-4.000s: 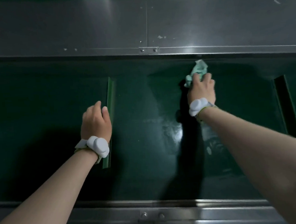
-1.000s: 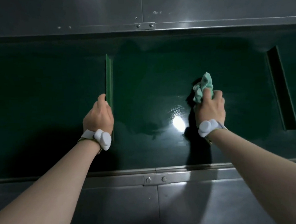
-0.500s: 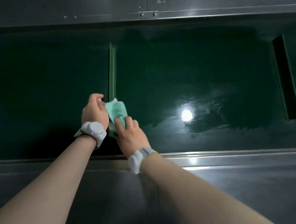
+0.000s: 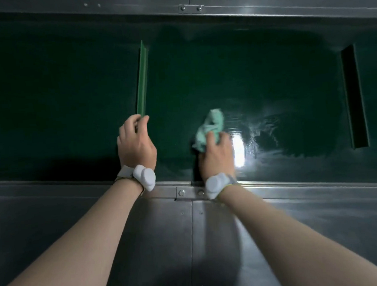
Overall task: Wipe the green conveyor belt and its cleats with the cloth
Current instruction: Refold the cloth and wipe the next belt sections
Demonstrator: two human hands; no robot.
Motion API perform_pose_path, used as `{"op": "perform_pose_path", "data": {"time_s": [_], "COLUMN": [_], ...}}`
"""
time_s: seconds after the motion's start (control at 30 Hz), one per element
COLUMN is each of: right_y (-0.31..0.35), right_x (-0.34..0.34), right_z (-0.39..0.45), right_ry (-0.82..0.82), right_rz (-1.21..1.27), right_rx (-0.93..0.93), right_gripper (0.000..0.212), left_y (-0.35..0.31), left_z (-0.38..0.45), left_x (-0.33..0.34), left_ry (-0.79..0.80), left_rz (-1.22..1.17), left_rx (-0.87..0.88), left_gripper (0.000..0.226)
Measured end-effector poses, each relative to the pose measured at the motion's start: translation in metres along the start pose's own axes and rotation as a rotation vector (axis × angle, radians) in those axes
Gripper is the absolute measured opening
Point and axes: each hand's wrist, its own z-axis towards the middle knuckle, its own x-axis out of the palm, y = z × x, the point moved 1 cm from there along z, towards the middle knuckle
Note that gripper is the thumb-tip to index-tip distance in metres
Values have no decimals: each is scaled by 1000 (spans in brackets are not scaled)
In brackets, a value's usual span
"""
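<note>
I pinch the cleat (image 4: pixel 142 79) with my left hand (image 4: pixel 137 143) while my right hand (image 4: pixel 216 156), closed on the bunched cloth (image 4: pixel 210 126), rubs the belt (image 4: pixel 256 78); next, I judge, the cleat's face.

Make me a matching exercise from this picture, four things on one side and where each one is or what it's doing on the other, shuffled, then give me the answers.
Things
1. cloth
2. left hand
3. near cleat
4. far cleat

Descriptions
A. dark strip across the belt at the right edge of view
B. grips the near end of a raised green strip
C. bunched under the right hand, beside a wet glare patch
D. lighter green strip, held at its near end

Pairs: 1-C, 2-B, 3-D, 4-A
</note>
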Motion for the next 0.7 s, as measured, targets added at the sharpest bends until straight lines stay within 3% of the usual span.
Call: {"op": "perform_pose_path", "data": {"time_s": [0.17, 0.33, 0.53, 0.63, 0.7], "right_y": [88, 47, -135, -220, -238], "right_x": [38, 21, -49, -89, -98], "right_z": [-34, -19, 2, 13, 14], "right_ry": [165, 271, 53, -91, -167], "right_rz": [-18, -24, -58, -67, -62], "right_rx": [-367, -591, -208, 74, 199], "right_gripper": [53, 59, 67, 60, 52], "left_y": [12, 36, -2, -28, -37], "left_z": [-10, -28, -41, -40, -39], "left_x": [1, -5, 0, 6, 7], "left_ry": [-44, -113, -98, -82, -81], "left_rz": [-71, 14, 48, 21, 12], "left_rx": [-144, -268, -260, -227, -195], "left_gripper": [45, 58, 60, 59, 57]}}
